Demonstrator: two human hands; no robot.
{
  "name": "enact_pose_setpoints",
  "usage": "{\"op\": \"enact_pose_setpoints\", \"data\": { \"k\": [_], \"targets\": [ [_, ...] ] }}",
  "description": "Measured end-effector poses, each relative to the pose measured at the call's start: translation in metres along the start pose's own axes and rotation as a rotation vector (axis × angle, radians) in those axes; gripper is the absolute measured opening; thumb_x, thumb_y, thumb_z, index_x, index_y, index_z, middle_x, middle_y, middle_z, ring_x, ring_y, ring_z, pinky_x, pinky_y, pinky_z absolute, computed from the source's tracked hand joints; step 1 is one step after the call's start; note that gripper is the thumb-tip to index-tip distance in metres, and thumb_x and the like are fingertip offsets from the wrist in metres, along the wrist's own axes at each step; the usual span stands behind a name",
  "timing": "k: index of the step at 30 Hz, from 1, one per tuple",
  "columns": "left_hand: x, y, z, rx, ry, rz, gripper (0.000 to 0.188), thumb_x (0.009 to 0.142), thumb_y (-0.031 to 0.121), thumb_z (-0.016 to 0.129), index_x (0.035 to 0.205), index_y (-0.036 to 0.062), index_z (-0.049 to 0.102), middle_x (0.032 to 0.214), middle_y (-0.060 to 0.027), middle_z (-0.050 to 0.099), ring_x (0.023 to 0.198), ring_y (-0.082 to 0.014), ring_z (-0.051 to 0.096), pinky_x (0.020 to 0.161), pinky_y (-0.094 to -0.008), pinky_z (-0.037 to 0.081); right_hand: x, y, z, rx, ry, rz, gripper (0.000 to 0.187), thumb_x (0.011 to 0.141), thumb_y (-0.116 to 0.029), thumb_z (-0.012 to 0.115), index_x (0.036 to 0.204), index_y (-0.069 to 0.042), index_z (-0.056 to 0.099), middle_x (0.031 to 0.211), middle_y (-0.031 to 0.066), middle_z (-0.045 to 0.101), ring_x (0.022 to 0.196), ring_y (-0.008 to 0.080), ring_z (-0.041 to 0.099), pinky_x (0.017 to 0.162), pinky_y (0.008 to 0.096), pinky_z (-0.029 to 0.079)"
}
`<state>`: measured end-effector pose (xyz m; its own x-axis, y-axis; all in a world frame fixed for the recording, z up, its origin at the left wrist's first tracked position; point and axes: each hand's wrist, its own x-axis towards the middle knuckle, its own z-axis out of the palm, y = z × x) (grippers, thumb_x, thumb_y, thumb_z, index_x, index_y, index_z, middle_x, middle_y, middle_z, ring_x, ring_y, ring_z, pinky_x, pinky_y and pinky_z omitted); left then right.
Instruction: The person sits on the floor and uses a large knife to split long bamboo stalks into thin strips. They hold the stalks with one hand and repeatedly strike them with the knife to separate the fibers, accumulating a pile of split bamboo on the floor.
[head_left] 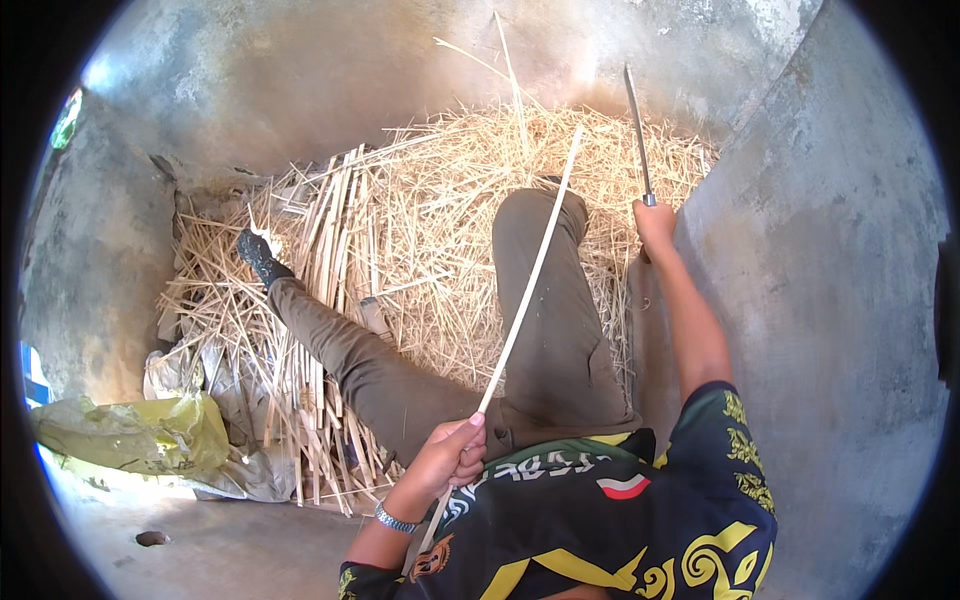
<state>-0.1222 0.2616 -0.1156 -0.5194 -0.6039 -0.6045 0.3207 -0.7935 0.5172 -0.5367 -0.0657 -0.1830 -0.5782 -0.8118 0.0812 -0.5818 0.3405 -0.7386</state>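
1. From the head view, we see the pale strip (530,275) slanting from the person's lap, across the right trouser leg (550,320), with its far end over the straw-coloured shavings (450,240).
2. The left hand (447,462) is curled firmly around the strip's near part, thumb laid along it; a short tail runs on below the fist, against the dark shirt (590,530).
3. The right hand (655,228), well apart on the far right, is wrapped round the handle of the long knife (638,140), whose blade points to the far side, not touching the strip.
4. We judge the strip light and fairly stiff: held only near one end, it runs almost straight. Being so thin, it would likely spring if pushed at the far end, and could split along its length.
5. We expect a dry, rather smooth surface, with edges that may splinter, so we would grip its flat faces and avoid sliding skin along an edge.
6. The near part suits a steadying hold; for less whip, we would take it closer to the middle.
7. We would hold the knife by its handle only.
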Motion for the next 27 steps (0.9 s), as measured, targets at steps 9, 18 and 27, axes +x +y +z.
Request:
{"op": "enact_pose_setpoints", "data": {
  "k": [9,18,27],
  "targets": [
    [0.048,0.048,0.029,1.215,0.605,0.781,0.037,0.106,0.026,0.054,0.083,-0.0018,0.055,0.061,-0.0236,0.049,0.049,-0.0396,0.053,0.051,-0.0471,0.041,-0.073,-0.023,-0.003,0.113,0.021,-0.272,0.029,0.082,-0.023,0.068,0.066,0.001,0.060,0.057,0.0126,0.058,0.052,0.0220,0.056,0.057,0.0415,0.045],
    [0.114,0.073,0.047,1.423,0.717,0.875,0.033,0.106,0.025,0.051,0.084,0.0019,0.056,0.057,-0.0240,0.057,0.054,-0.0460,0.059,0.049,-0.0529,0.046,-0.136,-0.052,-0.021,-0.201,-0.097,-0.640,0.012,0.076,-0.020,0.070,0.078,-0.009,0.069,0.071,0.0164,0.069,0.068,0.0366,0.069,0.064,0.0477,0.054],
    [0.125,0.057,0.050,1.533,0.796,0.876,0.029,0.106,0.026,0.052,0.086,0.0054,0.054,0.054,-0.0180,0.060,0.049,-0.0396,0.064,0.044,-0.0498,0.050,-0.097,-0.049,-0.027,-0.306,-0.024,-0.590,0.011,0.078,-0.019,0.069,0.077,-0.008,0.069,0.067,0.0143,0.068,0.062,0.0344,0.068,0.063,0.0467,0.054]
  ]
}}
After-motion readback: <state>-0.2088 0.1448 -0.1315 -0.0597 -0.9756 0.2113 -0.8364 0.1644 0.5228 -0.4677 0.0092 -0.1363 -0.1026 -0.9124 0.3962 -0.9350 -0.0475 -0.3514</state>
